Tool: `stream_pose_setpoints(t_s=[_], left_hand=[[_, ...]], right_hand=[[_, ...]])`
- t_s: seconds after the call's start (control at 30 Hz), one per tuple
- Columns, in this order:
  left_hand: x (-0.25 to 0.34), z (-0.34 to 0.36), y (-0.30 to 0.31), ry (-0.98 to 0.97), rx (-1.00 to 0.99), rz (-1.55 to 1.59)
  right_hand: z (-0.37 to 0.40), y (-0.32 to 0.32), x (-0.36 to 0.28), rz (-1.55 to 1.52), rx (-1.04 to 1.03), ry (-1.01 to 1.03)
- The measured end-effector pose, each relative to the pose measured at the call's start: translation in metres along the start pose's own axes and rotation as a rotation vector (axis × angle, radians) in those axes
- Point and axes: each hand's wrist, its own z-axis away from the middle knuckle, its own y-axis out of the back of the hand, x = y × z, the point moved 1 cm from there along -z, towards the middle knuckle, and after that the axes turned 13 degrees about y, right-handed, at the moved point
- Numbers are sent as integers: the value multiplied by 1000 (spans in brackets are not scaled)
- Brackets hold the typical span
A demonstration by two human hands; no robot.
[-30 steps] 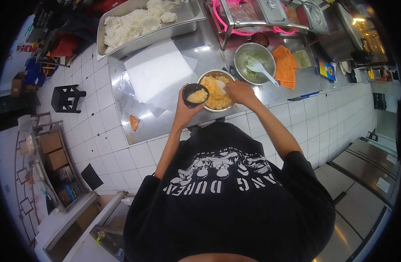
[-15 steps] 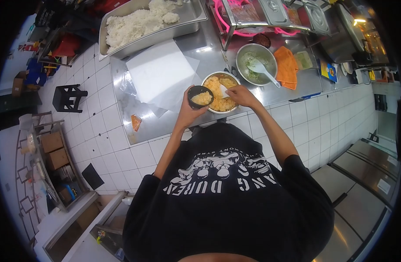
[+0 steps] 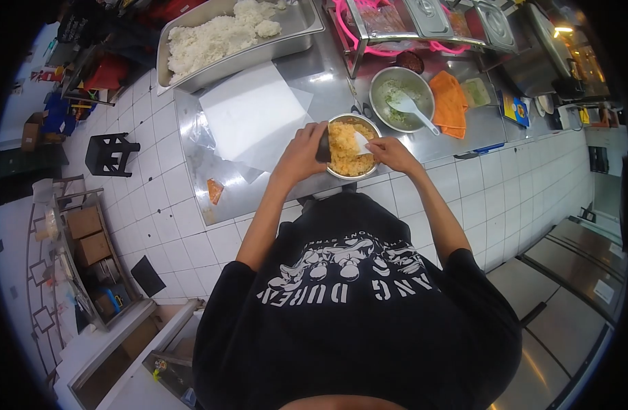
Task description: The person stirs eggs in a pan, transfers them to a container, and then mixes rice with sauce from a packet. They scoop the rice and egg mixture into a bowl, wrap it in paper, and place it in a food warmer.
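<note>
My left hand (image 3: 303, 152) is wrapped round a small black bowl (image 3: 323, 147), tilted on its side with its mouth toward the metal bowl. Orange-yellow rice (image 3: 348, 161) lies in that round metal bowl (image 3: 378, 130), and some is heaped at the black bowl's mouth. Between the fingers of my right hand (image 3: 393, 154) is a white rice paddle (image 3: 362, 143), its blade against the rice. Behind, to the right, stands a larger steel bowl (image 3: 379, 113) with green bits and another white paddle (image 3: 414, 111).
A deep steel tray (image 3: 238, 63) of white rice stands at the back left, beside white paper sheets (image 3: 252, 102). An orange cloth (image 3: 450, 106) lies right of the steel bowl. A metal rack (image 3: 358, 41) with lidded containers is behind. An orange scrap (image 3: 214, 191) lies near the counter's front edge.
My left hand has turned the black bowl from upright onto its side, over the metal bowl's left rim. The paddle in my right hand has shifted slightly right and down.
</note>
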Motion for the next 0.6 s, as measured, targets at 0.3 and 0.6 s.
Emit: stream_pose_setpoints(t_s=[0.3,0.6], left_hand=[[27,-21,-53,-11,183,-60],[4,4,-36,23,206,435]], right_hand=[[35,-69,-88,661,45,-9],[65,12,-74,321,134,38]])
